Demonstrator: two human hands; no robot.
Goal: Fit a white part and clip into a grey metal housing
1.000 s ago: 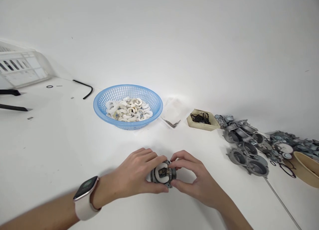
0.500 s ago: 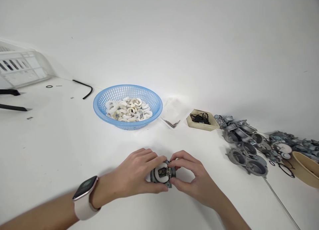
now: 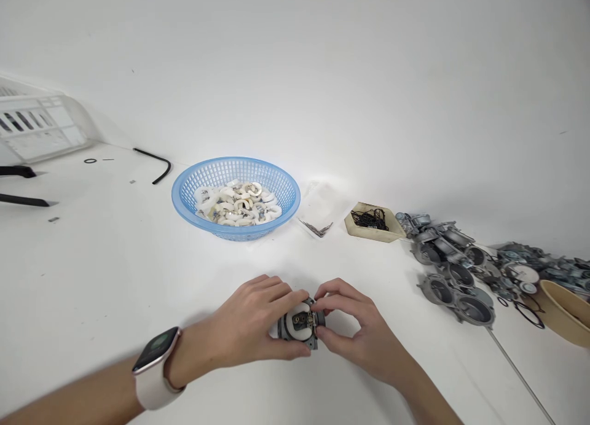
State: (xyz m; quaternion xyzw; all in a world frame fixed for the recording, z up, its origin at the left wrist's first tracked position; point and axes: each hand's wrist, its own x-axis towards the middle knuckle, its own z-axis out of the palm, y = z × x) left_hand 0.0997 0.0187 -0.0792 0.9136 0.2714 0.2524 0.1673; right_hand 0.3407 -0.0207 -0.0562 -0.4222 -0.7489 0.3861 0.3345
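Note:
A grey carburetor body (image 3: 283, 331) sits between my hands low in the middle of the head view, its open side facing up. A white C-shaped float (image 3: 291, 322) lies in it, with small brass parts inside the curve. My left hand (image 3: 251, 320) grips the body from the left, fingers on the far edge and thumb along the near edge. From the right, my right hand (image 3: 362, 327) has thumb and fingertips closed on the body's right side, by the float's hinge. Whether a small pin is between those fingertips is hidden.
Behind my hands stands a blue basket (image 3: 179, 211) of white floats. Beside it lie thin metal pins (image 3: 317, 228) and a cream tray (image 3: 369, 231) of black rings. Carburetor bowls (image 3: 474, 308) pile up at right, near a tan container (image 3: 560, 311). A black bent tube (image 3: 159, 159) lies back left.
Both hands keep their hold on the carburetor body. The white float appears shifted very slightly; otherwise almost nothing differs.

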